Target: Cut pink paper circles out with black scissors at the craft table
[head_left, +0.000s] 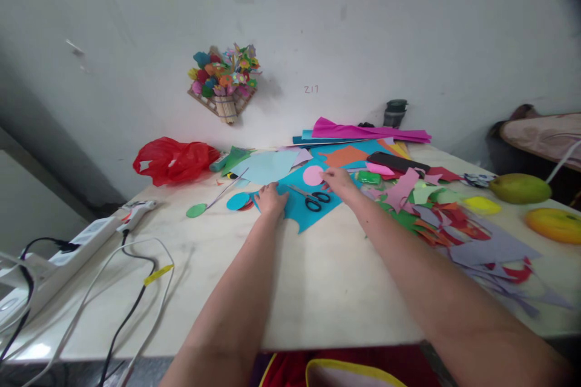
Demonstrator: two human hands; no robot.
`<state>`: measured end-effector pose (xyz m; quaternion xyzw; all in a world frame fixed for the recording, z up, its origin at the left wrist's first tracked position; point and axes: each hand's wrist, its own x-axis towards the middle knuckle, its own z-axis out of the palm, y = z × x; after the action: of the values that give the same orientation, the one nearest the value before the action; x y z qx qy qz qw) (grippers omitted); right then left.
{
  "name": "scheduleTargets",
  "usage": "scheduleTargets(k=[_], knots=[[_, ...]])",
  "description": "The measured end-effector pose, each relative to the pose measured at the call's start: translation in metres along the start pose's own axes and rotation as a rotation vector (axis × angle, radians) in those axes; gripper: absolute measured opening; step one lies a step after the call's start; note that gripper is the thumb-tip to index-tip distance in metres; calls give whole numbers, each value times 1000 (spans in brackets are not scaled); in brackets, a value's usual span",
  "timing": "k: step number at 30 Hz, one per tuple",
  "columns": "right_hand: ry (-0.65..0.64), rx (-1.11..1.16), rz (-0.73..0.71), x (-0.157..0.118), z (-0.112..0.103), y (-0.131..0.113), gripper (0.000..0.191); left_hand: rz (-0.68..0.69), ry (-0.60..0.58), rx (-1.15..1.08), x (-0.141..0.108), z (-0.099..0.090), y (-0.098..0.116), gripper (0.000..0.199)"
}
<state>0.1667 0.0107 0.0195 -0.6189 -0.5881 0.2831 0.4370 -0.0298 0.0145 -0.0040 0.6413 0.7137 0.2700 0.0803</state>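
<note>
A blue sheet (297, 221) with curved cut-outs along its edge lies on the table. My left hand (271, 199) rests on its left part with the fingers spread. Between finger and thumb, my right hand (338, 182) pinches the edge of a pink paper circle (312, 175), just above the sheet. Scissors with black handles (314, 202) lie on the sheet between my hands. Left of my left hand are blue circles (238, 201), partly over a reddish one. Farther left lies a green circle (196, 210) beside a thin purple stick (227, 188).
Coloured scraps (440, 217) cover the right side, near a black phone (397, 162), a green mango (520, 188) and a yellow one (554, 225). A red plastic bag (175, 160) sits back left. A power strip (72, 254), glue gun (138, 213) and cables occupy the left.
</note>
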Motion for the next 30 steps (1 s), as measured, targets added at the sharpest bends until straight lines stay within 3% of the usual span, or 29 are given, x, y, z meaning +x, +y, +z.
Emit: scheduleTargets(k=[3,8,14,21,23,26,30], knots=[[-211,90,-84,-9,11,-7,17,-12,-22,-17,1,0,0,51],[-389,-324,-362,-22,26,-15,16,36,-36,-43,2,0,-2,50],[-237,-740,-300,-21,19,-16,20,101,-8,-14,1,2,-3,43],[-161,-805,-272,-18,10,-13,21,120,-45,-14,0,3,-4,43],[-138,-764,-297,-19,16,-10,23,117,-16,-107,2,5,-5,42],[-121,-640,-305,-17,26,-3,22,97,123,-378,9,10,-9,37],[-144,-508,-245,-11,35,10,18,-64,192,-865,22,19,-19,35]])
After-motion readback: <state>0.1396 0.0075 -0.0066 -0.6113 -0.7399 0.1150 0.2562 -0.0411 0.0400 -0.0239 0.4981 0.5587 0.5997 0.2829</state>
